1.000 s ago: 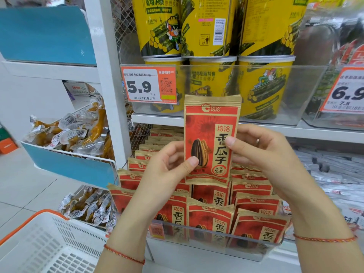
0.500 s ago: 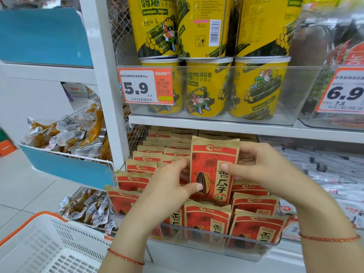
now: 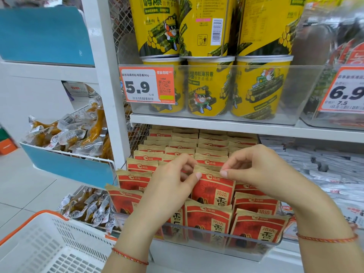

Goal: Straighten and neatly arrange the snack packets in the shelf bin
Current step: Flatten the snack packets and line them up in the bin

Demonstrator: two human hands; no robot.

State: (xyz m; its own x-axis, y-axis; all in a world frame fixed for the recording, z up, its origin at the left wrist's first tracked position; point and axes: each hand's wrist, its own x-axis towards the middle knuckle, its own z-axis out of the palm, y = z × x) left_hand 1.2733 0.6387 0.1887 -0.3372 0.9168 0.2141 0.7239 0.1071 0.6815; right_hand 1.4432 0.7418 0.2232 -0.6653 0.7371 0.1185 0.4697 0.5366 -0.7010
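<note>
Two hands meet over a clear shelf bin (image 3: 216, 241) packed with upright red and gold snack packets (image 3: 208, 219). The left hand (image 3: 173, 180) and right hand (image 3: 254, 168) each pinch a top corner of one packet (image 3: 213, 187) standing among the middle rows. Yellow snack tubs (image 3: 208, 85) sit on the shelf above, behind an orange price tag (image 3: 146, 86). A white basket (image 3: 45, 243) with an orange rim sits at lower left.
</note>
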